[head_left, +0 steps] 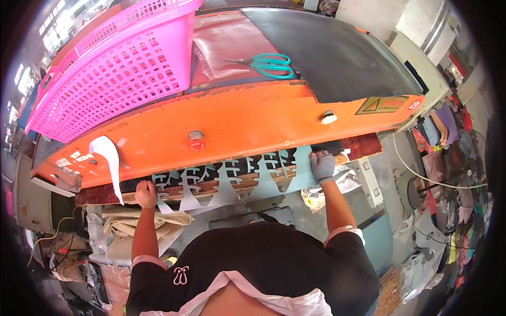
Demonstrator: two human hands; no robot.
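A pale blue-green sheet (302, 171) with cut-out notches and branching strips stretches between my hands along the front of an orange machine (253, 118). My left hand (146, 194), bare, is closed at the sheet's left end, knuckles up. In a grey glove, my right hand (322, 166) curls over the sheet's right end; its fingertips are partly hidden. Beneath the cut strips a dark surface shows, edged by a wooden board (247, 183). The lower border of the sheet hangs toward me, past the board.
Atop the machine are a large pink basket (113, 73), teal-handled scissors (271, 65) and a black sheet (337, 52). A red push button (196, 144) and a pale knob (329, 117) project from its front. A white paper strip (109, 160) hangs at left. Scraps (429, 247) lie at right.
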